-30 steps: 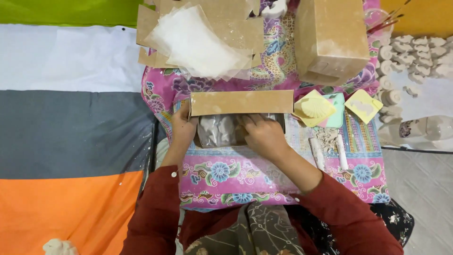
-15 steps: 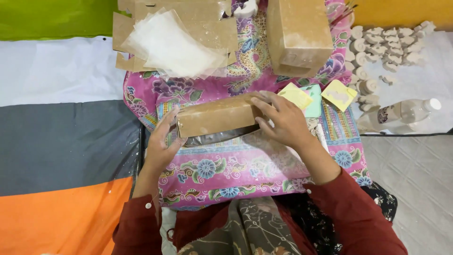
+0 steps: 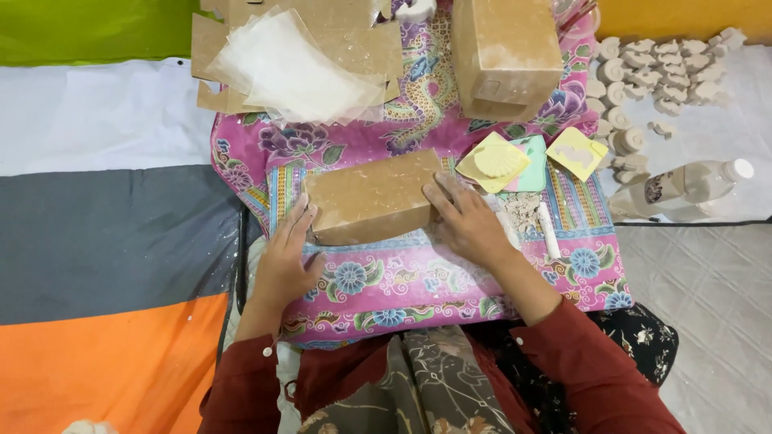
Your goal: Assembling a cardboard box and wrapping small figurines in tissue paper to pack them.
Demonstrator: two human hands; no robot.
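**Both hands on the brown box**

I see my left hand (image 3: 283,261) and right hand (image 3: 466,221) flat, fingers spread, pressing the cardboard box (image 3: 371,197) on the floral cloth (image 3: 402,281). Since half a second ago, it has dropped flatter.

hands (image 3: 378,241) flat on cardboard box (image 3: 371,197), floral cloth (image 3: 418,281)
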